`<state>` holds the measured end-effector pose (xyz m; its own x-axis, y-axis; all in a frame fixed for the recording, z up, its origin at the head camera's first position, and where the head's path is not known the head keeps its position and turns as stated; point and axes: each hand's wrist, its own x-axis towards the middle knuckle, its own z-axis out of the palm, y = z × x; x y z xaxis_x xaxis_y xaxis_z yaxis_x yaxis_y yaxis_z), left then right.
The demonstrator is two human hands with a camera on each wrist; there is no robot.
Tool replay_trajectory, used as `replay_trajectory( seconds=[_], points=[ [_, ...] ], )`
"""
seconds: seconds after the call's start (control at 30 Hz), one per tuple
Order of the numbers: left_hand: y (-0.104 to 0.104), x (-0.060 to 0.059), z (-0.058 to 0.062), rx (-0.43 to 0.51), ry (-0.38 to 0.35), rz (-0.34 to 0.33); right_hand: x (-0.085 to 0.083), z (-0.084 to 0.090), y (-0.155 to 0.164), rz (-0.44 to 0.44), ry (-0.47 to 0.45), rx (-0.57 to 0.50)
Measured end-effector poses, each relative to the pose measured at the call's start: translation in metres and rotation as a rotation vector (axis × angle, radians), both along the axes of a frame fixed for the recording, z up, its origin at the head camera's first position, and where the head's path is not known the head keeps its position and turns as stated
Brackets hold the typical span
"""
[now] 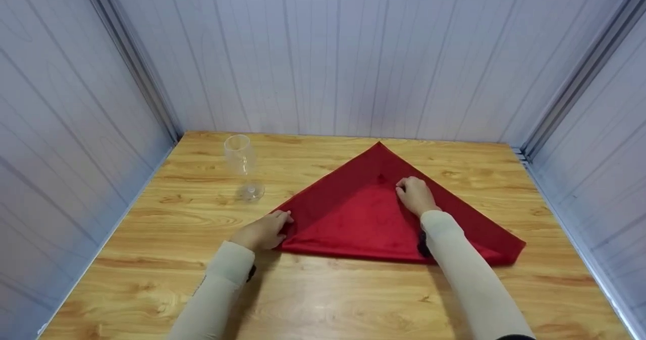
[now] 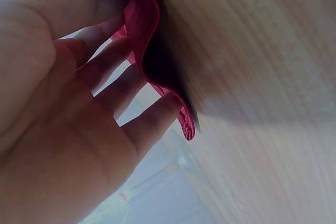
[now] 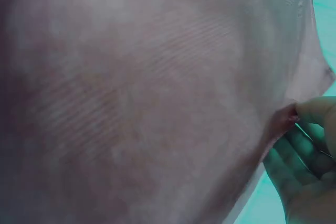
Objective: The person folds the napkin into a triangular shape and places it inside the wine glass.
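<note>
A red cloth (image 1: 361, 216), folded into a rough triangle, lies on the wooden table with its peak pointing away. My left hand (image 1: 265, 230) rests at its left corner, fingers on the fabric. In the left wrist view the fingers of that hand (image 2: 89, 82) reach fairly straight to the rippled cloth edge (image 2: 149, 51), and the thumb tip is hidden by fabric. My right hand (image 1: 416, 196) is over the right side of the triangle. Seen from the right wrist, the right hand (image 3: 310, 161) pinches the upper layer's edge between thumb and fingers.
A clear stemmed glass (image 1: 240, 156) stands upright at the back left of the wooden table (image 1: 323, 299), left of the cloth. Pale panelled walls (image 1: 328, 52) enclose the table at the back and on both sides.
</note>
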<state>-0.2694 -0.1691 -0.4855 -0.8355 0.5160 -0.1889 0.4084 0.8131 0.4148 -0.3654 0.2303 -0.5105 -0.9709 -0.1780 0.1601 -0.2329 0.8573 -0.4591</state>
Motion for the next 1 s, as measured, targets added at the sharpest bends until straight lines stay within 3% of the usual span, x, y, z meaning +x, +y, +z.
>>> replay_trajectory(
  seconds=[0.2,0.67,1.0],
  points=[
    [0.0,-0.002,0.001,-0.005,-0.008,0.002,0.001,0.002,0.0,0.038,-0.004,0.115],
    [0.0,0.002,0.002,0.001,0.009,-0.029,0.007,0.003,0.003,0.051,-0.073,0.149],
    [-0.005,0.012,0.004,0.032,0.034,-0.08,0.014,0.002,0.004,0.067,-0.047,0.177]
  ],
)
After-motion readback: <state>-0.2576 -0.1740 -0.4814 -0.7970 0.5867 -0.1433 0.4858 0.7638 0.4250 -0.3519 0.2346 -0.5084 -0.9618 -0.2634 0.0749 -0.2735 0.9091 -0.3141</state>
